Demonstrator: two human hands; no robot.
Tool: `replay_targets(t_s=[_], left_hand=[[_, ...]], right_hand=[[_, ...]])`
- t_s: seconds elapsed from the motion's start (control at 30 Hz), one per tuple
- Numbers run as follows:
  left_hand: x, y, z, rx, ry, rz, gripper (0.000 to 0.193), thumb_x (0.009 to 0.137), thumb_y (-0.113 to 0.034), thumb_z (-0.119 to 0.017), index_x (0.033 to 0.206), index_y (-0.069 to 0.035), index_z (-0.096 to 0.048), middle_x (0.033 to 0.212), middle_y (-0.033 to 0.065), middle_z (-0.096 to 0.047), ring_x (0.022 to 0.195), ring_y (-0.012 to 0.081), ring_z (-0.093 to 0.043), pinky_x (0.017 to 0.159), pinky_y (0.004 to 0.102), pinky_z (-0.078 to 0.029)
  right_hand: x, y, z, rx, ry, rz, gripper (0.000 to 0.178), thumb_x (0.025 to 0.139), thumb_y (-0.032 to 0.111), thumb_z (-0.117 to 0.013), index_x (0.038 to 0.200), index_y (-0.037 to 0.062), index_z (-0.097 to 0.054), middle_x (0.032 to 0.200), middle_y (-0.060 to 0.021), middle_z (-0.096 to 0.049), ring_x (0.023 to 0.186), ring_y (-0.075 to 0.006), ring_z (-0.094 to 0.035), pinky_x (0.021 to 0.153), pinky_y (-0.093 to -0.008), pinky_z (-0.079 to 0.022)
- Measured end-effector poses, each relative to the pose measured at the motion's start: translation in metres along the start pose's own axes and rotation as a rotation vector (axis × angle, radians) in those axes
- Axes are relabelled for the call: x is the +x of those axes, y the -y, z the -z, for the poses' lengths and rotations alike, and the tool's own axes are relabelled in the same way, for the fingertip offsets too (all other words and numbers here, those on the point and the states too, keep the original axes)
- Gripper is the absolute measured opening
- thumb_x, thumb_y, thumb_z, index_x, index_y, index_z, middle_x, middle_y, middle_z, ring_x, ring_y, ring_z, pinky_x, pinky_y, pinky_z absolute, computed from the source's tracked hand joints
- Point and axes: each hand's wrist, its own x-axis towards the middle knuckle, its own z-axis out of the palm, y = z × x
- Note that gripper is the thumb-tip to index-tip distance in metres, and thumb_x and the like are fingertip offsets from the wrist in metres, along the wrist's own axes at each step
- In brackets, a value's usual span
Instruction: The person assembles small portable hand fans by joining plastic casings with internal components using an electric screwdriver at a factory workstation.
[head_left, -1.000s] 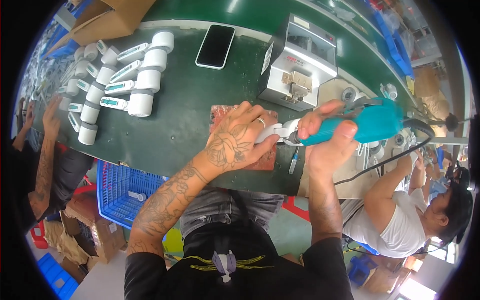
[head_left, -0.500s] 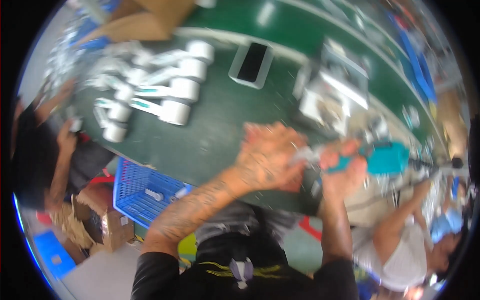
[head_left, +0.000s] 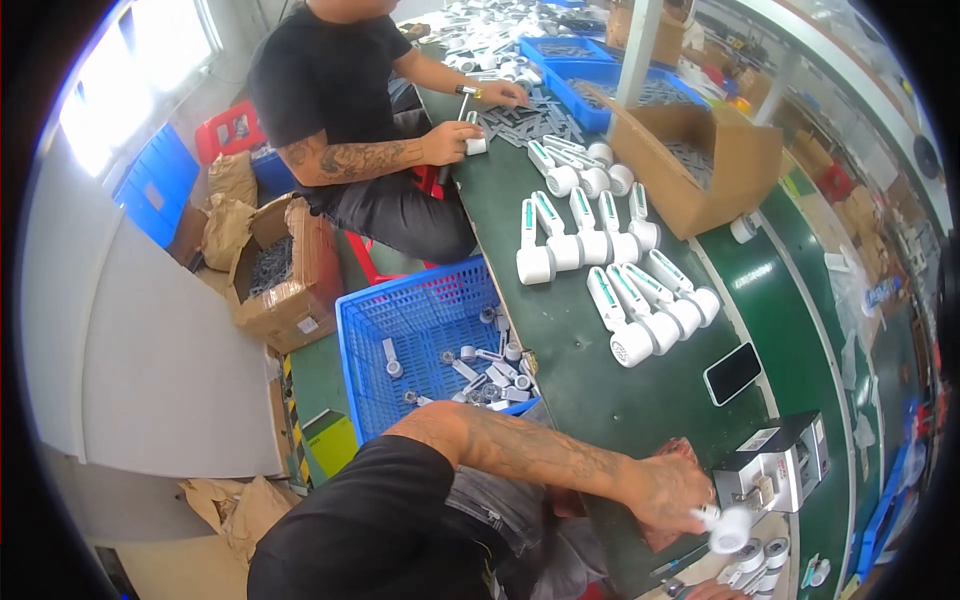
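My left hand (head_left: 672, 492) is closed on the handle of a white round-headed device (head_left: 730, 530), whose blurred drum-shaped head sticks out to the right of the fingers. A reddish pad (head_left: 680, 450) lies beneath that hand on the green table (head_left: 560, 370). Just beyond stands a black-and-silver metal fixture (head_left: 775, 468). My right hand (head_left: 715, 591) shows only partly at the lower edge, so its grip is hidden. Beside it are several round white-and-grey parts (head_left: 765, 562).
Several white devices (head_left: 645, 335) stand in rows near a phone (head_left: 733, 374) and an open cardboard box (head_left: 690, 170). At left, a blue basket (head_left: 350, 330) holds loose parts. Across from it sits a co-worker (head_left: 330, 100), hands around a white part.
The view has swung left, bringing the co-worker and basket fully in. My right hand has dropped to the lower edge; the teal power screwdriver it held is out of view.
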Motion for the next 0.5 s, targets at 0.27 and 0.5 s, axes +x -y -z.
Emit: replay_targets(t_s=[0.27,0.5], left_hand=[[-0.132,0.025,0.073,-0.762,-0.723,0.507,0.043,0.105,-0.044,-0.062,0.122,-0.005,-0.07,0.089,0.0069,-0.072,0.081,0.0129,-0.065,0.073,0.0326,-0.053],[-0.244,0.076,0.1,-1.21,-1.318,0.726,0.059,0.106,-0.06,-0.049,0.087,-0.005,-0.063,0.062,0.0055,-0.06,0.046,0.0167,-0.06,0.04,0.0289,-0.044]], right_hand=[[-0.029,-0.014,0.011,-0.39,0.01,-0.132,0.074,0.092,0.078,-0.054,0.113,0.0077,-0.061,0.064,-0.0092,-0.054,0.05,-0.0213,-0.051,0.047,-0.0302,-0.043],[-0.03,-0.031,-0.024,-0.409,0.11,-0.31,0.071,0.099,0.077,-0.039,0.104,0.0066,-0.052,0.063,-0.0057,-0.044,0.052,-0.0189,-0.042,0.053,-0.0325,-0.039]])
